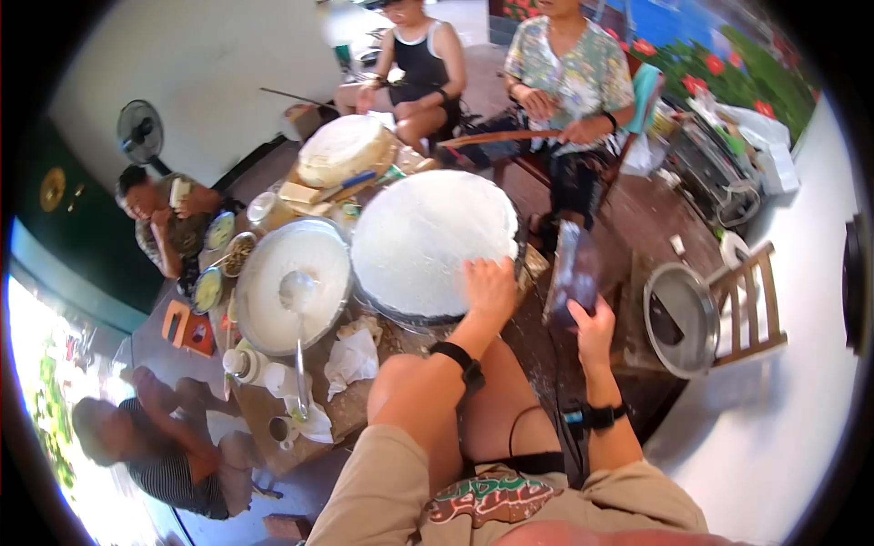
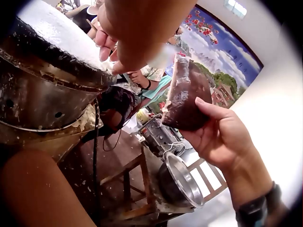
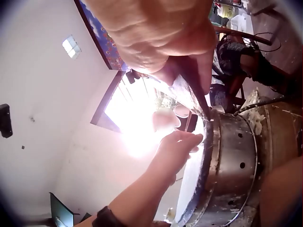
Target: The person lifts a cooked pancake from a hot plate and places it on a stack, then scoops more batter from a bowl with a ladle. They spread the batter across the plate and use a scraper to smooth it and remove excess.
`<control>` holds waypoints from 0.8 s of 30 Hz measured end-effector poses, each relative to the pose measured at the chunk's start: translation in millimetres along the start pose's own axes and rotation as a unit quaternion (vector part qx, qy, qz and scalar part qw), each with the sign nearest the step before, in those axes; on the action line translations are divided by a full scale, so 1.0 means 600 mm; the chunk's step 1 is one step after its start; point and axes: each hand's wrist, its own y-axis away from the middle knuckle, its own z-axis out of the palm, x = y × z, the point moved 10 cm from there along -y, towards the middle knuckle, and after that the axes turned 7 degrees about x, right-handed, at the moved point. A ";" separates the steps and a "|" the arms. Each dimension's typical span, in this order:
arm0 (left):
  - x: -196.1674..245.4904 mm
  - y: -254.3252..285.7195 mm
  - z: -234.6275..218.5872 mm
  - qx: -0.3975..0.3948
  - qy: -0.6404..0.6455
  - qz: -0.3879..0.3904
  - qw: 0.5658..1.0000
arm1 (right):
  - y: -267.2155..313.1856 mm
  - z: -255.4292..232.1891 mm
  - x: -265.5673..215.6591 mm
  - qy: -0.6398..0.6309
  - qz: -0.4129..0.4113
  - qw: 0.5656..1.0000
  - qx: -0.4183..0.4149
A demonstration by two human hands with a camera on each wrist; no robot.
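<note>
A round griddle carries a thin white sheet across its top. At its near right edge my left hand touches the sheet's rim with loosely bent fingertips, palm down; in the left wrist view this hand hangs over the edge. My right hand grips a dark, flat, curved-edged piece smeared with white, held up beside the griddle and apart from it. In the right wrist view the right hand fills the top, and the left hand is at the griddle's edge.
Left of the griddle stands a wide bowl of white batter with a ladle. Behind is a stack of pale sheets. A metal basin sits on a chair at the right. Several people sit around; a cable hangs beside the griddle.
</note>
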 end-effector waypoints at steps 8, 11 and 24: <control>0.014 -0.019 0.008 -0.027 -0.033 0.006 0.999 | -0.016 -0.054 0.051 -0.043 0.039 0.998 0.020; 0.021 -0.016 0.016 -0.024 -0.044 0.003 0.999 | -0.025 -0.073 0.073 -0.032 0.019 0.999 0.028; 0.044 0.043 -0.196 0.167 0.356 -0.027 0.919 | -0.031 -0.087 0.112 -0.035 0.082 0.996 -0.013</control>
